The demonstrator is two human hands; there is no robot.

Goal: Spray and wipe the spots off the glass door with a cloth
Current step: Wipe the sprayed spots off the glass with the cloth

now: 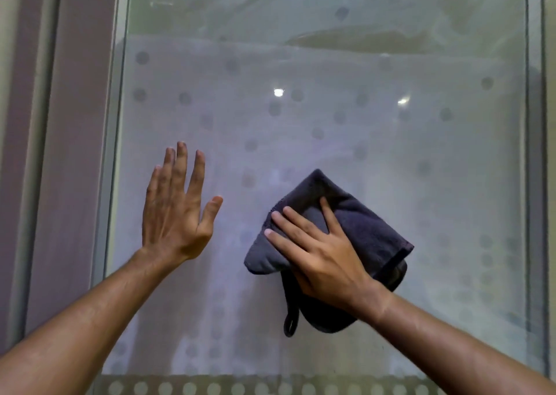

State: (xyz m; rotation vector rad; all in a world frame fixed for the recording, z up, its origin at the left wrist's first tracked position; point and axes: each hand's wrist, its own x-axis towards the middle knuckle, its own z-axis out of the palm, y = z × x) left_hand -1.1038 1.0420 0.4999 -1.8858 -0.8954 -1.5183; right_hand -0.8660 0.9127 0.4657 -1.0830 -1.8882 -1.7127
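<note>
The right hand [326, 256], lower centre-right, presses a folded dark cloth [361, 229] flat against the glass door [301, 123], fingers [288, 223] straight and spread; the left hand [177, 214], centre-left, is released, fingers splayed, holding nothing; spotted glass lies open above, frame edges well apart on both sides.

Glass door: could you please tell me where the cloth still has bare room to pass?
Free glass door: the wide patch above the cloth to the right frame, and the strip under both forearms. Crowded: between the flat left hand and the right hand pressing the cloth.
</note>
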